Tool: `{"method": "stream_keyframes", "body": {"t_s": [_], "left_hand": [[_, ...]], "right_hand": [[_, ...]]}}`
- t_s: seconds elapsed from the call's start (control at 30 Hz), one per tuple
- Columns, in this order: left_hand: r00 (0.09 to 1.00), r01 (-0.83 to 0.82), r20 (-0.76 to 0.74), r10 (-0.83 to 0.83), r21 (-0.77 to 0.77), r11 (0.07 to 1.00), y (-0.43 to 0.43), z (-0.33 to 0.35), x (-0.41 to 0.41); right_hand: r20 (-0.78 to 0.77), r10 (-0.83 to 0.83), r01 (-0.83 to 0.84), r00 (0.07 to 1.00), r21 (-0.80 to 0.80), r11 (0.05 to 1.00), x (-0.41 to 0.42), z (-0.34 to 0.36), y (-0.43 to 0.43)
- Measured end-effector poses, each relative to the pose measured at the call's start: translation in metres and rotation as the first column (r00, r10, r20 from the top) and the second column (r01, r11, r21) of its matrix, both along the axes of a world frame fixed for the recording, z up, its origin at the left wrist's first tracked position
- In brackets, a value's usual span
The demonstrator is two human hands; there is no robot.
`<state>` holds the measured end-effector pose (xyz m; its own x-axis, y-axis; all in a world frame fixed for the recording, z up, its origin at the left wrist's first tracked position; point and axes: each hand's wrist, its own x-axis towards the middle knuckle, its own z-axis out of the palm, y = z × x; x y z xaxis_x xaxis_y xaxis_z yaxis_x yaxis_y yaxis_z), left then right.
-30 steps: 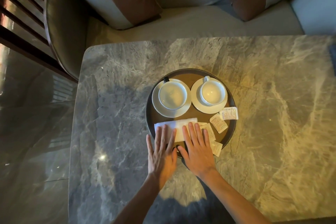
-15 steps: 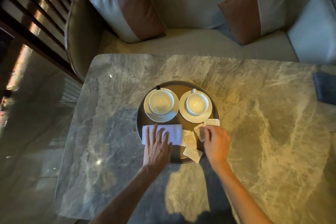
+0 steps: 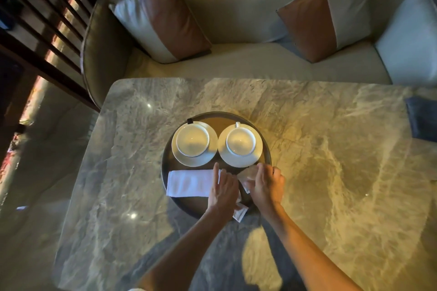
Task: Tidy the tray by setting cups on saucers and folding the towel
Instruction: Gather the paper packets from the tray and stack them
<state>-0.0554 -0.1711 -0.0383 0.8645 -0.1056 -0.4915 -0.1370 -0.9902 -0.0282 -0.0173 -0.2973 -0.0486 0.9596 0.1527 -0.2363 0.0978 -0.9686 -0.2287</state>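
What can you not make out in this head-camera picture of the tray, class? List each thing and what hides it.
1. Sachets: head view, mostly covered by the left hand and right hand; number unclear.
2. Right hand's grip: head view, motion blur; whether it pinches anything cannot be told.
3. Towel: head view, its right end lies under the left hand.
4. Dark blue item: head view, cut off by the right frame edge.

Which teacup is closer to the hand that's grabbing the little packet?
The cup on the right-hand saucer. The right hand, pinching a packet, is right at that saucer's rim; the other cup sits farther left, behind the towel.
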Motion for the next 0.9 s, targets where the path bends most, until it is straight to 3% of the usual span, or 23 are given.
{"method": "stream_keyframes", "body": {"t_s": [0.2, 0.67, 0.8, 0.9], "left_hand": [[0.999, -0.019, -0.041, 0.019, -0.002, 1.000, -0.006, -0.003, 0.008], [0.997, 0.060, -0.034, -0.062, -0.063, 0.996, 0.005, -0.011, -0.003], [0.993, 0.115, -0.026, -0.115, -0.017, 0.993, 0.005, -0.009, 0.002], [0.983, 0.175, -0.045, -0.176, -0.019, 0.984, 0.005, -0.004, 0.010]], "right_hand": [[-0.078, -0.055, 0.058, 0.995, 0.038, 0.998, -0.003, -0.005, 0.005], [-0.195, -0.090, 0.075, 0.977, -0.081, 0.994, 0.003, 0.000, 0.015], [-0.255, -0.149, 0.151, 0.955, -0.013, 0.988, 0.006, -0.001, 0.019], [-0.198, -0.156, 0.171, 0.968, 0.063, 0.983, 0.002, -0.003, 0.015]]}}
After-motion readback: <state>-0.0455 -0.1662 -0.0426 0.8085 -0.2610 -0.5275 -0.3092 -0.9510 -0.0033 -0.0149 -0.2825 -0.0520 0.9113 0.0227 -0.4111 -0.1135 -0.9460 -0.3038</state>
